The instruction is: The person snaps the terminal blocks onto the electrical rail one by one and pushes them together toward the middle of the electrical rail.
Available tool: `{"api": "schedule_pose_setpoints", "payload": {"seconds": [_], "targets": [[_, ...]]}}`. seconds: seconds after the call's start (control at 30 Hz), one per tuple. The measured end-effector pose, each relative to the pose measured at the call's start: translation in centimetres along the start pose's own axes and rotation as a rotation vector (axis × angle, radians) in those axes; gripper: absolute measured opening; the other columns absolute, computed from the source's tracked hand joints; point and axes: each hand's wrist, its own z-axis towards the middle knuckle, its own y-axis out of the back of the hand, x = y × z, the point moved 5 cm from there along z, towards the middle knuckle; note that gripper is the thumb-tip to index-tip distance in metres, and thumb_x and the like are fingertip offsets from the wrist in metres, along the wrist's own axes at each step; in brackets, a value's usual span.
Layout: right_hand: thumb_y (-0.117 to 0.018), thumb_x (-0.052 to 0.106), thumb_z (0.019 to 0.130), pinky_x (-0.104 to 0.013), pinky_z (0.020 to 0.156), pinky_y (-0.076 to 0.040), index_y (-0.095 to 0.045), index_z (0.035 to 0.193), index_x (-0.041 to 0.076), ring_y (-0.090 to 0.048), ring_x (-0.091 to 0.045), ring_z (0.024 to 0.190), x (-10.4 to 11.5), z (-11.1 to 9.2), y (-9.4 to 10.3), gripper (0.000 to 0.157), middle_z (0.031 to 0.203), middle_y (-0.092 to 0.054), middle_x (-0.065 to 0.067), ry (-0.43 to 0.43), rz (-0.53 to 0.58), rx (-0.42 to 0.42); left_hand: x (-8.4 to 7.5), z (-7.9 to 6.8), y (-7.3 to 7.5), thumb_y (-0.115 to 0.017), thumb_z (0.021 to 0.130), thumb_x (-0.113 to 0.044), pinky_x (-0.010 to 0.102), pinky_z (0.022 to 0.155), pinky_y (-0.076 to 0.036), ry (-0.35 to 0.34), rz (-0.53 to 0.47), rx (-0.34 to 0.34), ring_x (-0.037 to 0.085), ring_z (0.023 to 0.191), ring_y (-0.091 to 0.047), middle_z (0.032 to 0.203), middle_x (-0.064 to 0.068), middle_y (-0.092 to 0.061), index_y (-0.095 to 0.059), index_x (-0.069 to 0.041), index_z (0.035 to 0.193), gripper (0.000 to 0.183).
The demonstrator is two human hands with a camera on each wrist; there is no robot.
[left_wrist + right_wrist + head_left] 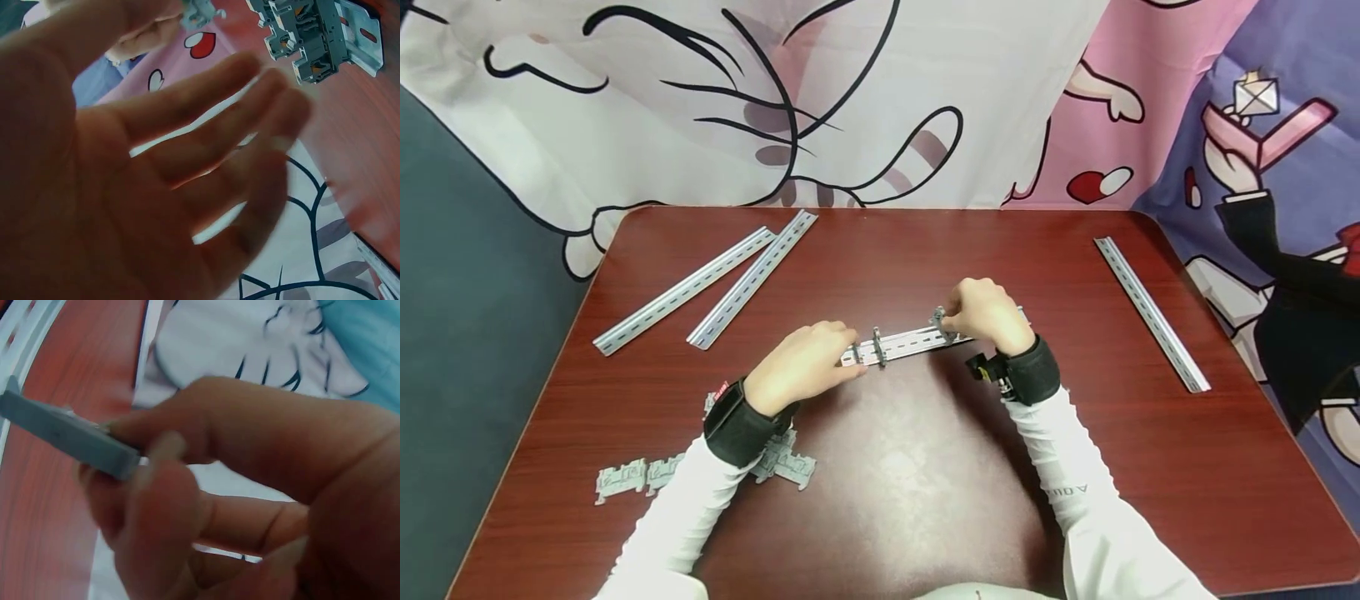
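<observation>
A slotted metal DIN rail (917, 342) lies in the middle of the table, with grey terminal blocks (878, 347) standing across its left part. My left hand (805, 362) is at that left end. In the left wrist view its fingers (212, 137) are loosely extended, fingertips near the blocks (309, 40), with nothing in the palm. My right hand (988, 312) pinches another grey terminal block (942, 323) over the right part of the rail. The right wrist view has this block (69, 434) between thumb and fingers, its far end overlapping the rail.
Two more DIN rails (685, 292) (752, 279) lie at the back left, and another rail (1153, 315) lies on the right. Several loose terminal blocks (621, 479) lie at the front left, partly hidden under my left forearm. A printed cloth (865, 100) hangs behind the table (925, 500).
</observation>
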Motion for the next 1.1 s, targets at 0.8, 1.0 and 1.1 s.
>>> {"api": "schedule_pose_setpoints", "payload": {"seconds": [0.8, 1.0, 1.1], "targets": [[-0.067, 0.012, 0.073, -0.041, 0.061, -0.053, -0.067, 0.065, 0.008, -0.068, -0.028, 0.064, -3.6, 1.3, -0.8, 0.009, 0.057, -0.069, -0.005, -0.183, -0.028, 0.011, -0.2, -0.2, -3.4, -0.063, 0.090, -0.042, 0.050, 0.103, -0.036, 0.173, -0.040, 0.371, 0.036, 0.126, -0.043, 0.146, 0.019, -0.045, -0.059, -0.013, 0.075, 0.033], [-0.062, 0.007, 0.073, -0.034, 0.055, -0.051, -0.064, 0.060, 0.008, -0.066, -0.021, 0.052, -3.5, 1.4, -0.9, 0.014, 0.056, -0.069, -0.005, -0.174, -0.026, 0.045, -0.3, 0.0, -3.8, -0.064, 0.090, -0.042, 0.050, 0.104, -0.035, 0.192, -0.047, 0.364, 0.037, 0.130, -0.040, 0.148, 0.022, -0.041, -0.057, -0.013, 0.070, 0.035], [-0.057, 0.004, 0.073, -0.034, 0.052, -0.049, -0.057, 0.052, 0.011, -0.064, -0.022, 0.052, -3.4, 1.5, -1.0, 0.023, 0.055, -0.067, -0.004, -0.160, -0.033, 0.075, -0.3, 0.1, -3.9, -0.064, 0.089, -0.042, 0.050, 0.103, -0.036, 0.196, -0.039, 0.361, 0.036, 0.130, -0.041, 0.148, 0.023, -0.041, -0.059, -0.013, 0.070, 0.035]]}}
